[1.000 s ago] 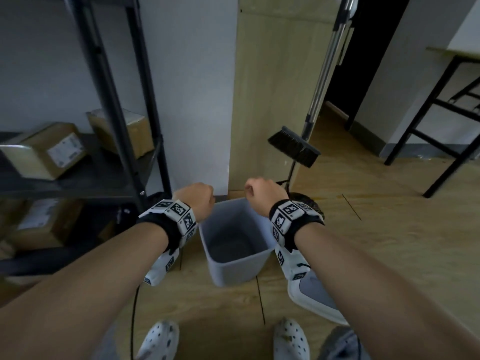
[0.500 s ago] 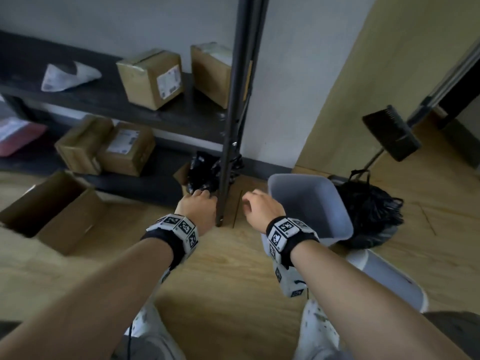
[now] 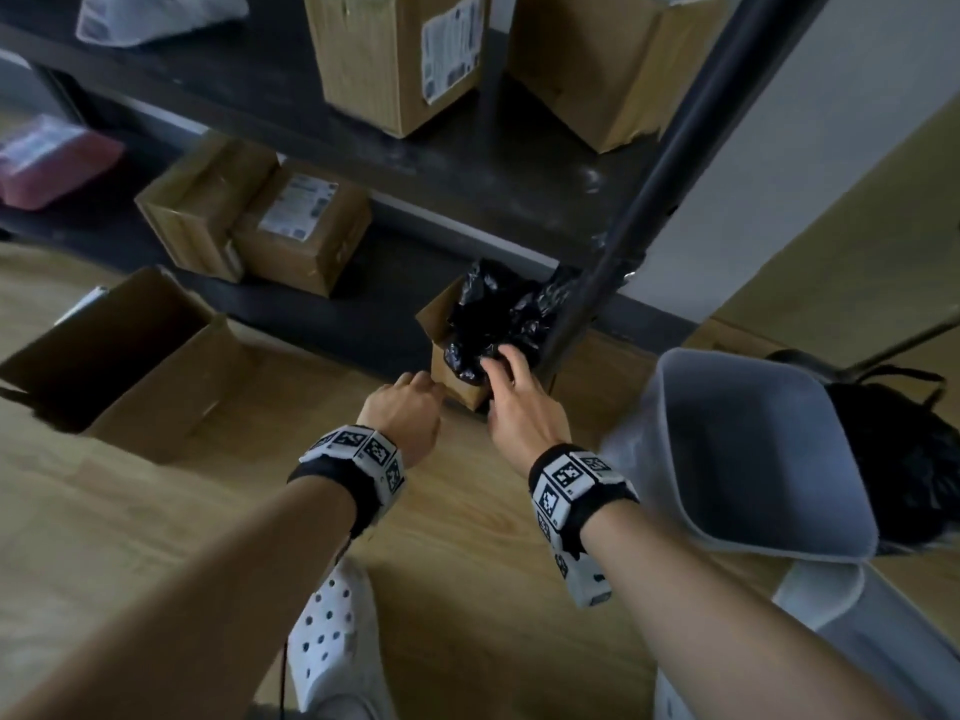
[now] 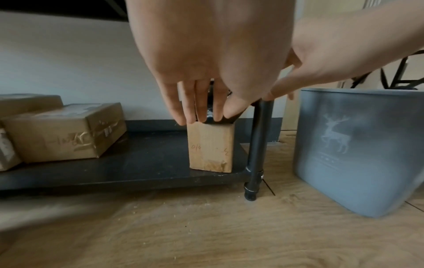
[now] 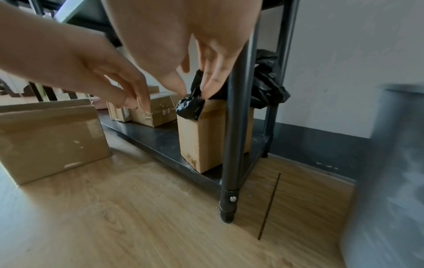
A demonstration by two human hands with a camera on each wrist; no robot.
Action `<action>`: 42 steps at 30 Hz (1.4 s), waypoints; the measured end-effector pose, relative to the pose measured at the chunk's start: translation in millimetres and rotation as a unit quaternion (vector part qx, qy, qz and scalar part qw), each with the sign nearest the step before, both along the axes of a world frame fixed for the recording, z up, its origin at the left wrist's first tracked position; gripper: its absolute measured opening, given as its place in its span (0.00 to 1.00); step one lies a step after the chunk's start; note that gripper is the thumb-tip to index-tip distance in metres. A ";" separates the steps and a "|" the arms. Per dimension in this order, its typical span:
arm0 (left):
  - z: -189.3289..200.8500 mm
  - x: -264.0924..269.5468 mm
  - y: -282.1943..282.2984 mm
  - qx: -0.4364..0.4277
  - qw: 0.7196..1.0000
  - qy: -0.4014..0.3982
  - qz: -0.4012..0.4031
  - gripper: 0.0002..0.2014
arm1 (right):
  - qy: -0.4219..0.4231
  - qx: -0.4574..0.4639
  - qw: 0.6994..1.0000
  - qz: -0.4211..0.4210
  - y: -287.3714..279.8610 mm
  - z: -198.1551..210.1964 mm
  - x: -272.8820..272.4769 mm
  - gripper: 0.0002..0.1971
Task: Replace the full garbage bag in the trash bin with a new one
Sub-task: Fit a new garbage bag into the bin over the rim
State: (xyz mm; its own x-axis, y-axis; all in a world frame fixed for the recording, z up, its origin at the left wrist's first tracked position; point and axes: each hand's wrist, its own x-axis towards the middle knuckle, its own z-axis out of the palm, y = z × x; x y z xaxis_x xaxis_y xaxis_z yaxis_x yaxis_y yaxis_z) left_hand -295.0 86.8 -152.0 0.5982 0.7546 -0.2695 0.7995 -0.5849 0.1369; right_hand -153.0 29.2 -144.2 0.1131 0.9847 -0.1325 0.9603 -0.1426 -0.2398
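A small cardboard box (image 3: 460, 389) on the bottom shelf holds crumpled new black garbage bags (image 3: 493, 314). My right hand (image 3: 493, 363) reaches into it. In the right wrist view, thumb and fingers (image 5: 212, 85) pinch a fold of black bag (image 5: 190, 106) at the box's top. My left hand (image 3: 431, 387) hovers just left of the box with fingers loosely bent, holding nothing. Its fingertips (image 4: 190, 116) hang at the box's top edge (image 4: 210, 145). The grey trash bin (image 3: 769, 537) stands empty to the right. The full, tied black bag (image 3: 914, 459) lies behind it.
The dark shelf post (image 3: 623, 236) rises right beside the small box, close to my right hand. Sealed cardboard boxes (image 3: 306, 236) sit on the shelves. An open empty carton (image 3: 156, 402) stands on the wooden floor to the left. My white shoe (image 3: 332, 631) is below.
Both hands left the bin and moved left and down to the shelf. The right hand opened from a fist and took hold of the black bags in the small box.
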 end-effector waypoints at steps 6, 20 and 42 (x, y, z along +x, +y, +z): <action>-19.4 2.7 18.8 -0.039 0.998 -0.037 0.021 0.17 | -0.034 -0.029 0.997 -0.062 33.1 -5.2 -3.1 0.32; 32.7 -5.1 20.1 -0.027 0.993 -0.078 0.084 0.25 | 0.081 0.186 0.979 -0.018 38.1 57.4 -2.4 0.14; 41.6 -14.3 -6.5 -0.069 0.965 -0.232 0.105 0.15 | 0.045 0.086 0.994 -0.048 -17.9 70.5 3.6 0.37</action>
State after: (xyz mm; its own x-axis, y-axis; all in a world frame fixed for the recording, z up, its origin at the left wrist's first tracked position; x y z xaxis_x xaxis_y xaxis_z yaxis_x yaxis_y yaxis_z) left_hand -309.3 80.3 -110.4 0.5159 0.8487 -0.1163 0.7329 -0.3670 0.5729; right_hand -149.4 11.3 -73.8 0.2026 0.9790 0.0229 0.9181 -0.1817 -0.3524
